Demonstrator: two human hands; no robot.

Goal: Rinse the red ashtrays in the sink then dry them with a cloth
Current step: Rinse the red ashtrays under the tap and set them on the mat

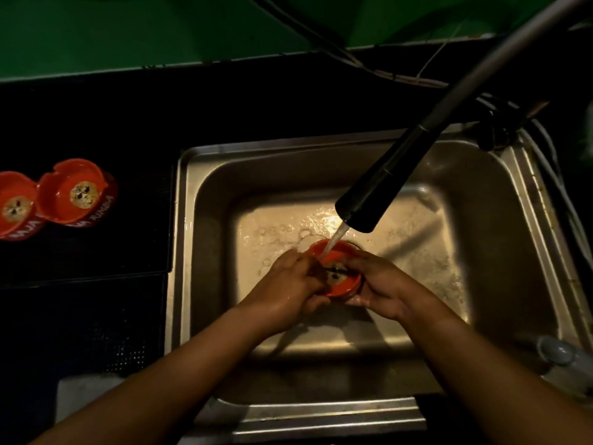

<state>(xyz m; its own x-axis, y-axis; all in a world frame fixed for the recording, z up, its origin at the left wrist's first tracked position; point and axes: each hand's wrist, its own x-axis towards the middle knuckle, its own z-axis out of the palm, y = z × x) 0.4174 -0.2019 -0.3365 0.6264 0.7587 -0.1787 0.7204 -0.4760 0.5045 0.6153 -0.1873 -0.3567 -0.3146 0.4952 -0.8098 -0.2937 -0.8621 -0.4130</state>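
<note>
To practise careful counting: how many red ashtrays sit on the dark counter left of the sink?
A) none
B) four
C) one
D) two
D: a first ashtray and a second ashtray sit side by side on the counter; the left hand and right hand hold the third ashtray over the sink.

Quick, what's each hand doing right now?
Left hand: holds the ashtray by its left rim.
Right hand: holds the same ashtray's right side.
</note>
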